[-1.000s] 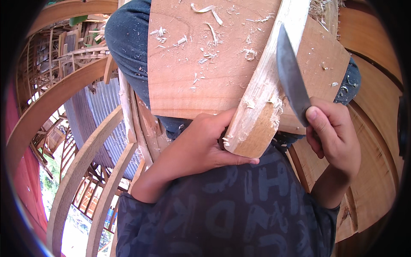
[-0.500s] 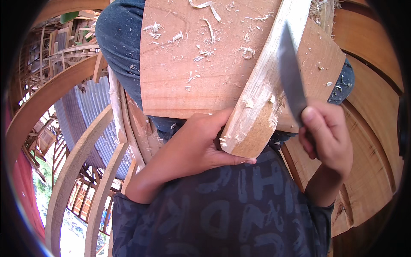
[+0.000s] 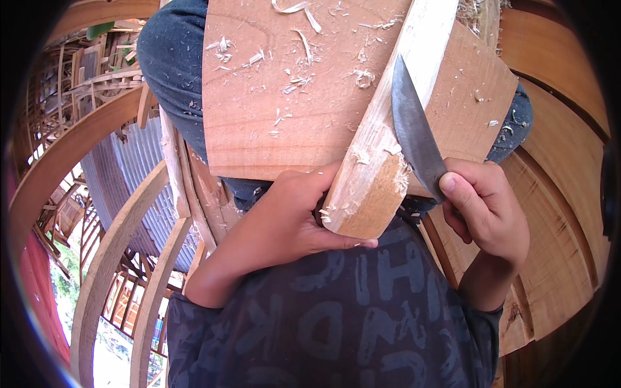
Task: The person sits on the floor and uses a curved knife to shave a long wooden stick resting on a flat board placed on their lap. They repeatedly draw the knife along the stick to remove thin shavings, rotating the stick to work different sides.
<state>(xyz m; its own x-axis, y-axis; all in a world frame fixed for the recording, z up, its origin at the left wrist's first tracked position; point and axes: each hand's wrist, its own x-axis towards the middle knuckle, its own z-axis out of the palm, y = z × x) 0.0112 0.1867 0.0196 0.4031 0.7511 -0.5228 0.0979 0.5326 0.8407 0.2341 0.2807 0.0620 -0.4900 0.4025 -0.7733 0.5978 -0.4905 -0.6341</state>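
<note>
A pale length of wood slants across my lap, its near end rounded and its upper face roughly whittled. My left hand wraps around that near end, thumb underneath. In my right hand is a knife with a broad dark blade, gripped at the handle, which the fingers mostly hide. The blade lies along the right edge of the wood, tip pointing away from me; a small curl of shaving sits by its edge. Beneath the wood, a flat reddish board rests across my thighs.
Loose shavings are scattered over the board. Curved wooden ribs and a corrugated metal sheet stand at the left. Curved planking rises close by my right arm. More shavings lie heaped at the far right.
The knife has moved left and slightly toward me, its blade now against the wood's right edge. The wood and my left hand have shifted a little left.
</note>
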